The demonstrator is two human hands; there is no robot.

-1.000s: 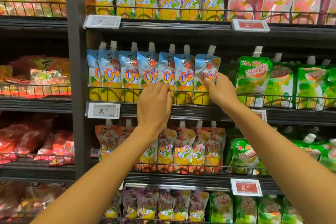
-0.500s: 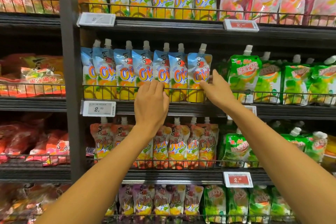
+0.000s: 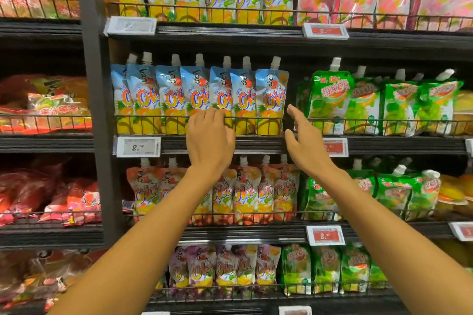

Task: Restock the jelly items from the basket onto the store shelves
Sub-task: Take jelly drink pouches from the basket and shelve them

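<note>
1. Step in hand, as I judge it: squaring up a row just stocked. Neither hand carries a pouch, and both are at the row of blue-and-yellow spouted plastic jelly pouches [image 3: 194, 96], which stands upright on the shelf directly above and to the right of the white shelf price tag marked 2.50 [image 3: 138, 146].

2. The left hand [image 3: 210, 138], right of the tag, has its fingers together and slightly bent. The tips lie against the pouch fronts at the thin black wire rail [image 3: 153, 117] just above the tag. It holds nothing.

3. The right hand [image 3: 304, 140], further right of the tag, is edge-on with fingers straight and together and the thumb apart. It is just beside the last pouch of the row, and I cannot tell whether it touches.

4. Next move, by my guess: go back to the basket for more stock. The basket is out of view, so what is left cannot be told. The row looks packed up to the green spouted jelly pouches [image 3: 330, 100] at the far right of the tag's shelf, so another pouch would probably need a different slot.

5. Counts:
   - Seven blue-and-yellow pouches in the row above the tag, the leftmost half hidden.
   - Six like them on the shelf higher up.
   - About five green pouches, overlapping, so the count is uncertain.
   - Two hands, both empty.
</note>
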